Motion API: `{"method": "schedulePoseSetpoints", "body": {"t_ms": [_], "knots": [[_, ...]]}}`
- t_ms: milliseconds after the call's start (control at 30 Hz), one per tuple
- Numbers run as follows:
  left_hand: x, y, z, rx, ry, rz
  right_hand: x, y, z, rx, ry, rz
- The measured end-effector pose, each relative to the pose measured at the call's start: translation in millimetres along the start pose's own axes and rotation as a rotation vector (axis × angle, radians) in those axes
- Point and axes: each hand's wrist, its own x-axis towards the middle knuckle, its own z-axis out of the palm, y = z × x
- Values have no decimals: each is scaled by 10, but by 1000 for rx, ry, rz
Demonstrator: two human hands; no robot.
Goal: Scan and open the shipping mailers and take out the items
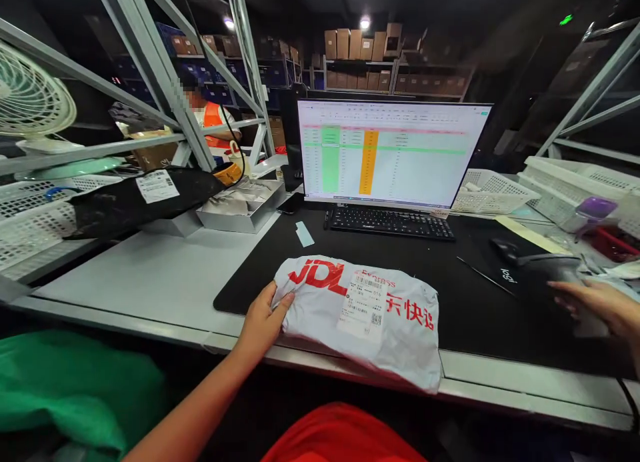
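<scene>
A white plastic mailing bag with red lettering lies at the front edge of the desk, its near right corner hanging over. A printed shipping label is stuck on its upper face. My left hand grips the bag's left end, thumb on top; some fingertips are hidden. At the right, my right hand is closed around the handle of a grey barcode scanner, slightly blurred. The scanner's head points left, over the black desk mat.
Behind the bag stand a keyboard and a monitor showing a spreadsheet. A thin dark rod lies on the mat. A black parcel and grey open box sit left; white baskets stand right. Another person is beyond the frame.
</scene>
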Motion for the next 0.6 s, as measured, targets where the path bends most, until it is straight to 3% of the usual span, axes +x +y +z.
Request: {"method": "schedulePoseSetpoints", "body": {"t_ms": [100,133,200,267,367,433,500,600], "knots": [[-102,64,25,-13,120,51,-572,-827,-21,383,-373,124],[-120,90,27,4,150,57,-792,-1123,-30,457,-445,78],[-142,141,25,44,190,72,-1187,-1646,-51,412,-570,10],[-152,178,20,79,213,87,-1448,-1996,-65,291,-620,-126],[-158,199,9,104,220,107,-1563,-2179,-52,173,-597,-326],[-158,196,4,101,216,113,-1540,-2170,-37,164,-593,-369],[-153,188,4,94,213,111,-1524,-2143,-41,180,-627,-336],[-146,176,13,92,219,101,-1587,-2139,-82,221,-701,-151]]}}
